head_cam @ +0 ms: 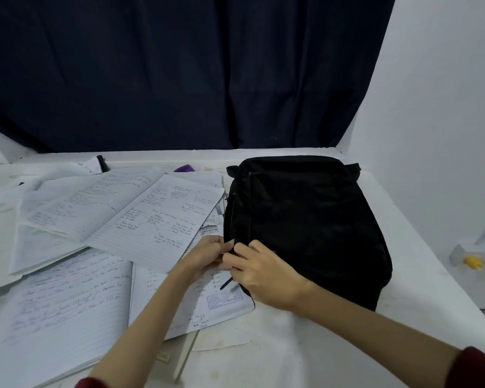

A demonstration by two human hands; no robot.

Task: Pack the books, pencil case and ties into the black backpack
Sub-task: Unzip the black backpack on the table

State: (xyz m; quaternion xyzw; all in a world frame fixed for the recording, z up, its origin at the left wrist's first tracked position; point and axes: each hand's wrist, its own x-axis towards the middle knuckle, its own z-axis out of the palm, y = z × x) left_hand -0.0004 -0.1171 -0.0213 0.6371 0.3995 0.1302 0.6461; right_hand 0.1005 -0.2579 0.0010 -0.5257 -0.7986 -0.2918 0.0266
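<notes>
Left hand: your left hand (207,254) sits at the backpack's near left edge, about 6 o'clock from the middle of the view; its fingers are curled and pinch something small at the bag's side seam, most likely a zip pull, though the pull itself is too small to make out.
Right hand: your right hand (263,273) lies on the bag's near left corner, just at 3 o'clock of the left hand and touching it; its fingers bend down onto the black fabric and grip the edge there.
Black backpack: the black backpack (305,225) lies flat on the white table (277,359), at about 4 o'clock from the middle of the view, its top end pointing to 12 o'clock.
Books: the open books (140,219) lie spread and overlapping at 9 o'clock of the bag, handwritten pages up; one page runs under your left hand.
Pen: a dark pen (226,283) rests on the paper between your two wrists.
Purple thing: a purple thing (184,168) shows at the far edge, 11 o'clock of the bag; what it is I cannot tell.
Curtain: a dark curtain (179,71) hangs behind the table at 12 o'clock.
</notes>
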